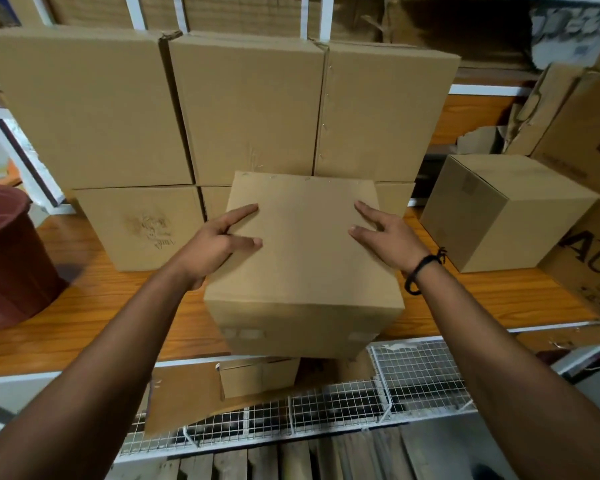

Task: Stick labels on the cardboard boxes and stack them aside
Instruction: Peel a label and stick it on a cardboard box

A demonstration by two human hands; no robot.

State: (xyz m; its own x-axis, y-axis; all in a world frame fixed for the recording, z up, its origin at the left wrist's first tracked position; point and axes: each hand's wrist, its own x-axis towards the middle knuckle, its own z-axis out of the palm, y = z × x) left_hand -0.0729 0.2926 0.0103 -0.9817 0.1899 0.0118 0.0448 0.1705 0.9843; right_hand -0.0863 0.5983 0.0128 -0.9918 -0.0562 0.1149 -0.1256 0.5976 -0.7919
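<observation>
A plain cardboard box (305,258) stands at the front edge of the wooden shelf (118,306), its near side hanging a little over the edge. My left hand (219,244) lies at its left top edge, index finger and thumb stretched over the top. My right hand (385,233) rests on the right side of the top with fingers straight. No label is visible on the box top.
Behind it stands a wall of larger stacked cardboard boxes (250,109). A single box (499,209) sits to the right, printed cartons (589,251) beyond it. A dark red bucket (7,258) stands at left. Wire mesh baskets (413,379) with flat cardboard lie below.
</observation>
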